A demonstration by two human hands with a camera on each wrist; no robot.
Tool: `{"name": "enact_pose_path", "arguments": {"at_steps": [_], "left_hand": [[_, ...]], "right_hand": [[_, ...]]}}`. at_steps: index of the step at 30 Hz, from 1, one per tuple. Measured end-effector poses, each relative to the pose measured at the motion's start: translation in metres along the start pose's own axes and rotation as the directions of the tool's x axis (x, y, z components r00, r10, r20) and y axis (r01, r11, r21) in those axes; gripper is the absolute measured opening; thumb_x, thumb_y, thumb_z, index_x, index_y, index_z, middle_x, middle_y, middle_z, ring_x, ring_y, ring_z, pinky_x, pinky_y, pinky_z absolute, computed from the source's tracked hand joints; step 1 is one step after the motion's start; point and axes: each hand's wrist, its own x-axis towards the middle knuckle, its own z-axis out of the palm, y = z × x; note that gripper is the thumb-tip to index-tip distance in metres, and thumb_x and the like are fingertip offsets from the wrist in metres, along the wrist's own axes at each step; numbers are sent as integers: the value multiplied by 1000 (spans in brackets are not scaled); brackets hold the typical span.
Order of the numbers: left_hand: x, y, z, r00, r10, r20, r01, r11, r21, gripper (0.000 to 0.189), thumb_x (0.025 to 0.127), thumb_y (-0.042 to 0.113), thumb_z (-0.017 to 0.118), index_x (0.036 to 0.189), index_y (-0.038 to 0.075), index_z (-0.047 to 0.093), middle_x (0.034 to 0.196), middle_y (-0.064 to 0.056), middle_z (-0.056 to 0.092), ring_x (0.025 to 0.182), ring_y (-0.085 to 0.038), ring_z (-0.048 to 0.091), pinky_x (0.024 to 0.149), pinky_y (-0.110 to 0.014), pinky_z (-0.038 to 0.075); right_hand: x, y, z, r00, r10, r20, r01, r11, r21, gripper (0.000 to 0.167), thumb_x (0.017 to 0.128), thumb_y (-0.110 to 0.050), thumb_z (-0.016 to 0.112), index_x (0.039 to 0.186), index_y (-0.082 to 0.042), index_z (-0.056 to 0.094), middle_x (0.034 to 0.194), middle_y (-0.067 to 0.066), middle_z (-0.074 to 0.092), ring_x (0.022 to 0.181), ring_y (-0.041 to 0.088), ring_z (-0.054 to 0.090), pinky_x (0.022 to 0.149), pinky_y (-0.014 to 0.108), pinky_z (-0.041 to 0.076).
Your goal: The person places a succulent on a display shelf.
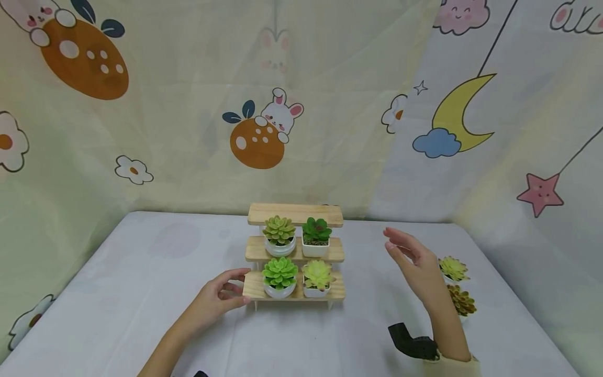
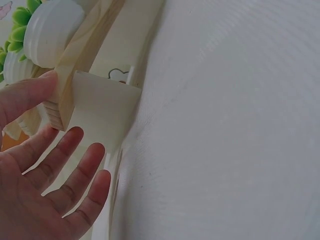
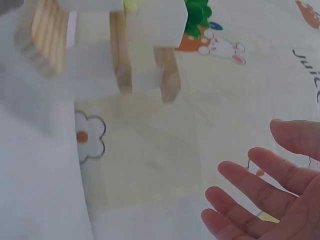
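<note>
Left hand [image 1: 223, 292]: thumb and forefinger lightly pinch the end of the lowest board of a pale wooden three-tier stand [image 1: 294, 213]; the other fingers spread loosely. Right hand [image 1: 416, 269]: fingers parted, gently bent, holding nothing, in the air right of the stand. The step seems to be steadying the stand while plants are arranged; the next move likely calls for the right fingers to close round a pot. The stand is mid-table, on white cloth [image 1: 188, 251]. One stand, six succulents: four white-potted green rosettes [image 1: 280, 272], two each on the middle and lowest tiers; one yellow-green succulent [image 1: 453, 268] and one brownish succulent [image 1: 461, 300] near the right forearm [image 1: 449, 330].
</note>
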Motion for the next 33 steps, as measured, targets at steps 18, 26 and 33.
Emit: {"name": "enact_pose_path", "arguments": {"at_steps": [18,26,33], "left_hand": [[0,0,2,1000,7,8,-7,1000,-8,59,78,20,75,131,12,50,122,-14,53,98,-21,55,76,-27,48],[0,2,2,1000,5,8,-5,1000,-3,59,78,20,74,132,12,50,122,-14,53,98,-21,55,77,-28,48],[0,2,1,1000,-18,-7,18,1000,11,58,78,21,74,131,14,50,121,-12,53,98,-20,55,78,-30,47]], "right_hand": [[-34,52,-62,968,249,9,-243,950,-196,59,92,-45,53,141,-16,39,139,15,46,124,10,43,87,53,44],[-37,74,-82,921,384,65,-365,910,-199,75,92,-48,51,146,-4,24,146,28,28,126,45,28,96,67,27],[-37,91,-94,893,429,131,-394,890,-229,81,91,-47,52,146,0,17,147,32,18,125,50,25,94,67,27]]}}
